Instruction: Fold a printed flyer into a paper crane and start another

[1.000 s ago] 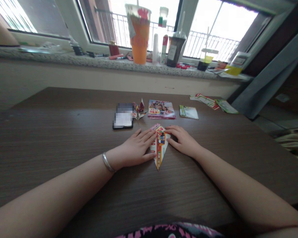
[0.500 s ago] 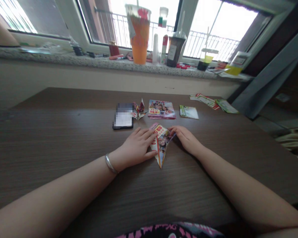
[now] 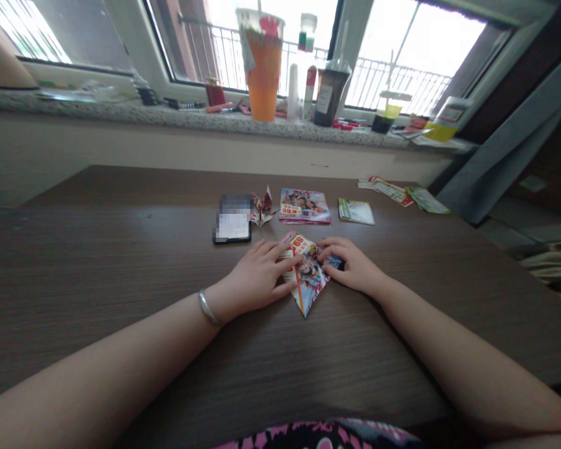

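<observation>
A folded sheet of printed glossy paper (image 3: pixel 306 284) lies on the table between my hands, a pointed corner toward me. My left hand (image 3: pixel 259 274), with a silver bangle at the wrist, rests flat on its left part, fingers spread. On the right side, my right hand (image 3: pixel 350 265) has bent, parted fingers lying on the paper; its right corner reaches under the palm. Just beyond are a folded paper figure (image 3: pixel 262 209) with upright points and a stack of similar printed sheets (image 3: pixel 305 206). A dark-framed phone or tablet (image 3: pixel 232 221) lies left of the figure, its screen blurred out.
A small pile of greenish cards (image 3: pixel 356 212) lies right of the stack; more leaflets (image 3: pixel 393 192) are at the table's back right. On the stone windowsill (image 3: pixel 187 118) stand an orange drink cup (image 3: pixel 264 78), a dark drink cup (image 3: pixel 330 93) and several bottles.
The raised right side of the folded paper has come down and spread wider to the right. My right fingers have moved from pinching its edge to lying over it. My left hand has barely moved.
</observation>
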Demonstrator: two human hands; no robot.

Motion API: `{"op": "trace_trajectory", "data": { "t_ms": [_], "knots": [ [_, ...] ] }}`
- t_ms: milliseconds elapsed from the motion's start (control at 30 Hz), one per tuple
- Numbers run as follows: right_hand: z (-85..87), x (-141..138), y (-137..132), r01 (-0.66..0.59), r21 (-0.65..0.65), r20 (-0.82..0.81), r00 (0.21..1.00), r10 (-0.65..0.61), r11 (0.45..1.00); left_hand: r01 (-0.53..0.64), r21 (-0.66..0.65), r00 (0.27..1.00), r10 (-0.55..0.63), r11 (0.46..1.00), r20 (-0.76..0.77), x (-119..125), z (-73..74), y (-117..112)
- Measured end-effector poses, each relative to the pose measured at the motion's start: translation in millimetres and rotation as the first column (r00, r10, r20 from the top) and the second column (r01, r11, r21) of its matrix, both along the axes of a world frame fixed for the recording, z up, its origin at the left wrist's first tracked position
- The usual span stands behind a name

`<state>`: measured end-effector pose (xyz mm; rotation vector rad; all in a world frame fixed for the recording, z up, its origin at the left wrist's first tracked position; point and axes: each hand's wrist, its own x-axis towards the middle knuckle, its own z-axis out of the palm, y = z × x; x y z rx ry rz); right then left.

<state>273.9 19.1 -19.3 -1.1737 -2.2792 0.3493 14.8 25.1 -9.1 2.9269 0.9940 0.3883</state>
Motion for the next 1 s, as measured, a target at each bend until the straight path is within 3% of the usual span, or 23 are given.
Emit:
{"op": "trace_trajectory", "data": {
  "t_ms": [167, 400, 567, 767, 900, 1000],
  "knots": [
    [1.9, 0.4, -2.1, -0.07, 0.026, 0.101, 0.993, 0.067, 0.997, -0.004, -0.019, 1.0, 0.004, 1.0, 0.014, 0.3, -0.6, 0.3],
    [4.9, 0.6, -3.4, -0.122, -0.039, 0.157, 0.979, 0.127, 0.992, -0.002, -0.072, 0.998, 0.007, 0.997, 0.066, 0.7, 0.8, 0.6],
    [10.1, -1.1, -7.1, -0.106, -0.043, 0.209, 0.971, 0.113, 0.993, -0.048, -0.179, 0.978, 0.082, 0.983, 0.191, 0.2, 8.9, 3.2],
    [12.2, -2.6, -9.3, -0.091, -0.04, 0.238, 0.966, 0.098, 0.995, -0.109, -0.275, 0.875, 0.224, 0.955, 0.43, -3.2, 10.0, 12.9],
    [9.4, -3.3, -9.3, -0.052, -0.036, 0.251, 0.966, 0.059, 0.998, -0.135, -0.329, 0.843, 0.283, 0.935, 0.458, -5.3, 8.4, 15.3],
    [7.7, -3.8, -9.6, -0.005, -0.025, 0.265, 0.964, 0.011, 1.0, -0.14, -0.297, 0.854, 0.267, 0.945, 0.446, -6.1, 9.2, 14.6]
  ]
}}
